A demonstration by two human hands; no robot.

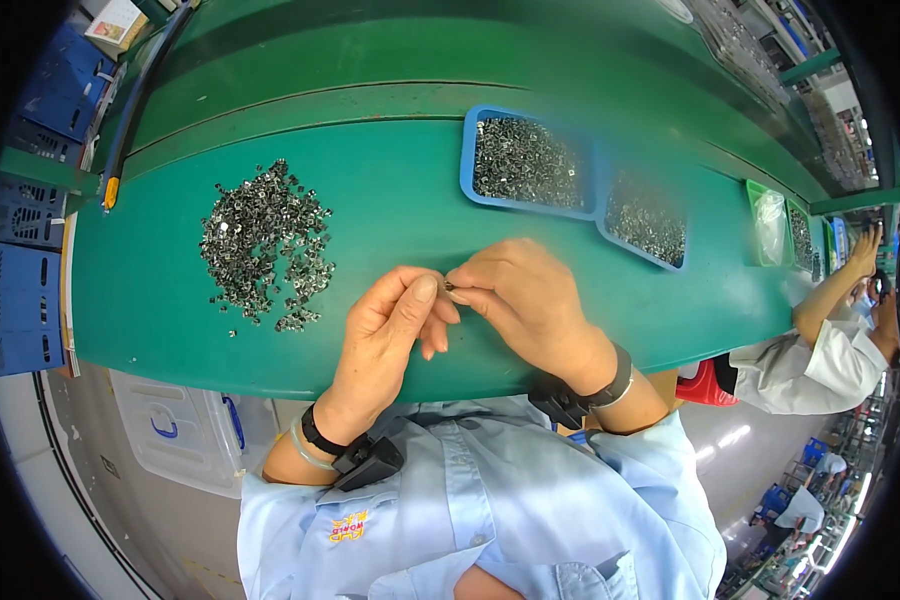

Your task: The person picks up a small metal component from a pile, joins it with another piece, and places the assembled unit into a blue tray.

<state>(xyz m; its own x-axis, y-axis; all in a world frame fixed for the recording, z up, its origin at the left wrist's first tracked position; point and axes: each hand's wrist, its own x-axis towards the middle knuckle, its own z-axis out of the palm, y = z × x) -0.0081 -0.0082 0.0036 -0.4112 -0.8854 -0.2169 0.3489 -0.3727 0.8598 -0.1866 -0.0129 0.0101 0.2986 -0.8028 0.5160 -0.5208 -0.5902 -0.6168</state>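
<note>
My left hand and my right hand meet over the near edge of the green table, fingertips nearly touching. Between thumb and index finger, the right hand pinches a small dark metal part. The left thumb and fingers are closed right beside it; whatever lies between them is hidden. To the left a loose pile of small shiny metal parts is spread on the table. Beyond my right hand stand two blue trays, a farther one and a nearer one, both filled with similar small parts.
Farther right are green trays, one with a clear plastic bag, and a co-worker's arm. Blue crates stack at the left. A clear lidded box sits on the floor below the table.
</note>
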